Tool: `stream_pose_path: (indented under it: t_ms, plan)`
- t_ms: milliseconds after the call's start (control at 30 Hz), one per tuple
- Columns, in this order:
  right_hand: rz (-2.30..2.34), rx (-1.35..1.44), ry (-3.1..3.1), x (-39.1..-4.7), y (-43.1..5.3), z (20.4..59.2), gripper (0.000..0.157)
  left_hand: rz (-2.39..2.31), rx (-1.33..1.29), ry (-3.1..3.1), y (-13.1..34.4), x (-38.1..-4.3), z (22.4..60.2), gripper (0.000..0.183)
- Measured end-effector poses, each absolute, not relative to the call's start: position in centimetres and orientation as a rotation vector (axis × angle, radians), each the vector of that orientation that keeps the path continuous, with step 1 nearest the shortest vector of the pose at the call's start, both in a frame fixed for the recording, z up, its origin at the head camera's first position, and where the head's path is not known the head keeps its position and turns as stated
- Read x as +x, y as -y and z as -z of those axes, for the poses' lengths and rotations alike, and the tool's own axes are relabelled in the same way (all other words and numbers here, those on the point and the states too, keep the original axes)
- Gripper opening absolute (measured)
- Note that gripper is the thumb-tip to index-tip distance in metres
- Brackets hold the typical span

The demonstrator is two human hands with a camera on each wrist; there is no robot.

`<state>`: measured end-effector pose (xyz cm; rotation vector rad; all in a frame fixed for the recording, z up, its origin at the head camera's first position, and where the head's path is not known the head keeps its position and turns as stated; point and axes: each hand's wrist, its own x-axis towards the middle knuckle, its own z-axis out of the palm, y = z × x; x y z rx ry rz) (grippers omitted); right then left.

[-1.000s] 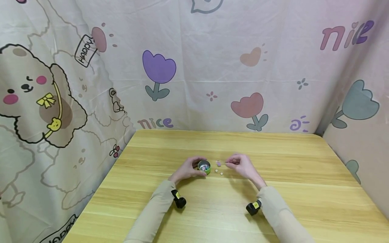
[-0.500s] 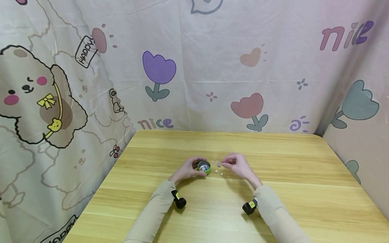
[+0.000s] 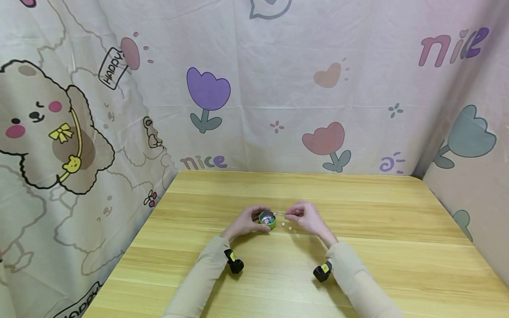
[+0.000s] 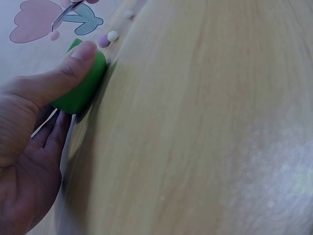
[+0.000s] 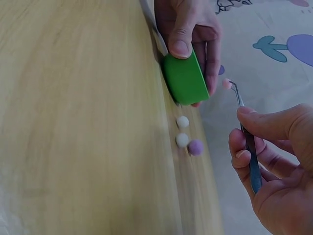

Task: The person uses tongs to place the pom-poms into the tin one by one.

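Observation:
My left hand [image 3: 246,220] holds a small round green tin [image 5: 185,81] on the table, thumb on the near side and fingers round the far side. Several small coloured balls show inside it in the head view. Between thumb and fingers, my right hand [image 5: 288,161] grips bent-tip metal tweezers [image 5: 252,156]. A small pink ball [image 5: 226,83] is caught at their tips, which overlap the tin's right rim in the head view. Two white balls [image 5: 182,122] and a purple ball [image 5: 195,147] lie on the wood to the right of the tin; my right hand hides the purple one from the head view.
The wooden table [image 3: 191,194] reaches back to a printed cloth [image 3: 262,132] hanging behind it. More patterned cloth hangs at the left and right sides. A black camera is strapped to each wrist, over beige sleeves [image 3: 203,274].
My right hand has moved left, bringing the tweezers with the pink ball from beside the loose balls to the tin's rim. My left hand and the tin have stayed in place.

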<state>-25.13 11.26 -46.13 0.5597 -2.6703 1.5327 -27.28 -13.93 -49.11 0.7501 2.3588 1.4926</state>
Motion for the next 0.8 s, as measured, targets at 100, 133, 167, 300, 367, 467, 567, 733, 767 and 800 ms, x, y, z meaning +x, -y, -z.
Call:
stream_pose_path:
  t_ms: [100, 133, 167, 300, 367, 467, 567, 733, 767, 800]
  plan:
    - [-1.513, 0.573, 2.671, -25.17, -11.09, 46.21, 0.012, -1.495, 0.755, -2.359, 13.96, -27.21, 49.11, 0.068]
    - [-1.508, 0.577, 2.673, -25.17, -11.04, 46.24, 0.012, -1.495, 0.757, -2.359, 13.97, -27.2, 49.11, 0.068]
    - [-1.501, 0.581, 2.674, -25.18, -10.99, 46.26, 0.012, -1.495, 0.76, -2.359, 13.98, -27.19, 49.12, 0.068]
    - [-1.493, 0.577, 2.681, -25.16, -10.78, 46.25, 0.012, -1.492, 0.761, -2.357, 14.02, -27.19, 49.14, 0.068]
    - [-1.494, 0.582, 2.675, -25.14, -10.69, 46.22, 0.012, -1.489, 0.76, -2.36, 14.04, -27.18, 49.14, 0.068]
    - [-1.5, 0.581, 2.67, -25.14, -10.57, 46.22, 0.012, -1.485, 0.757, -2.364, 14.04, -27.18, 49.13, 0.069]
    - [-1.495, 0.587, 2.668, -25.16, -10.46, 46.27, 0.012, -1.482, 0.756, -2.367, 14.05, -27.2, 49.14, 0.069]
    - [-1.487, 0.606, 2.661, -25.14, -10.32, 46.23, 0.012, -1.477, 0.755, -2.373, 14.04, -27.25, 49.14, 0.069]
    - [-1.489, 0.609, 2.66, -25.13, -10.3, 46.2, 0.012, -1.477, 0.755, -2.373, 14.03, -27.28, 49.14, 0.069]
    - [-1.489, 0.611, 2.66, -25.11, -10.29, 46.18, 0.012, -1.477, 0.757, -2.373, 14.04, -27.3, 49.17, 0.069]
